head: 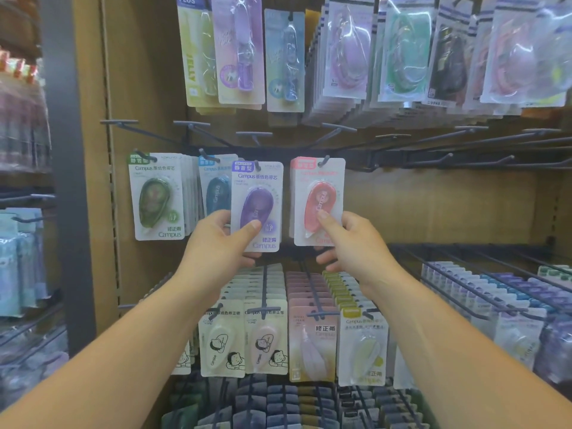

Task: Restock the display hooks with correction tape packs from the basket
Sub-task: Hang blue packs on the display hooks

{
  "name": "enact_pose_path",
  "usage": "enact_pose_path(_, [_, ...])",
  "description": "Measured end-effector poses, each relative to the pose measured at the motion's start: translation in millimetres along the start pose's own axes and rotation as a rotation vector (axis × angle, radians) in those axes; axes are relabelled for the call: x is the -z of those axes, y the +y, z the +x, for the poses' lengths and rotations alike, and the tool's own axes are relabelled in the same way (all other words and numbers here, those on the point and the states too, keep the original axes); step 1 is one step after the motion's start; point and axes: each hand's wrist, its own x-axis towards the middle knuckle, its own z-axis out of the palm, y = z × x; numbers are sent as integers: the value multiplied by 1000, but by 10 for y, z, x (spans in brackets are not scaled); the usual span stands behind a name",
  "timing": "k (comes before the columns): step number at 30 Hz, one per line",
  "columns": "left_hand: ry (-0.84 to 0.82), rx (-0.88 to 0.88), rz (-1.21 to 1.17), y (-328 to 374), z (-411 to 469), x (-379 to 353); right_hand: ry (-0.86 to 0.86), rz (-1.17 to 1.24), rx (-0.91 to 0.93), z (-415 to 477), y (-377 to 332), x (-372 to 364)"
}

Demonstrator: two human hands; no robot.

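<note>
My left hand [220, 239] grips a purple correction tape pack [257, 199] by its lower left edge, thumb across the front; the pack's top is up at a display hook [257, 165]. My right hand [346, 239] pinches a red correction tape pack [320, 193] at its bottom; that pack hangs on a hook [325, 161]. To the left hang a green pack stack [156, 196] and a blue pack [215, 187] partly hidden behind the purple one. No basket is in view.
Bare hooks [439, 159] stretch to the right of the red pack on the middle row. Full rows of other tape packs hang above [346, 48] and below [266, 335]. A brown upright panel [93, 181] borders the left; more stock sits at far left.
</note>
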Motion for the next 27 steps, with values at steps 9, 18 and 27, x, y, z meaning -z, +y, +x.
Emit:
enact_pose_path(9, [102, -159, 427, 138, -382, 330, 161, -33, -41, -498, -119, 185])
enact_pose_path(18, [-66, -560, 557, 132, -1365, 314, 115, -523, -159, -1733, 179, 724])
enact_pose_path(27, [-638, -593, 580, -251, -2613, -722, -84, -854, -426, -3359, 725, 1808])
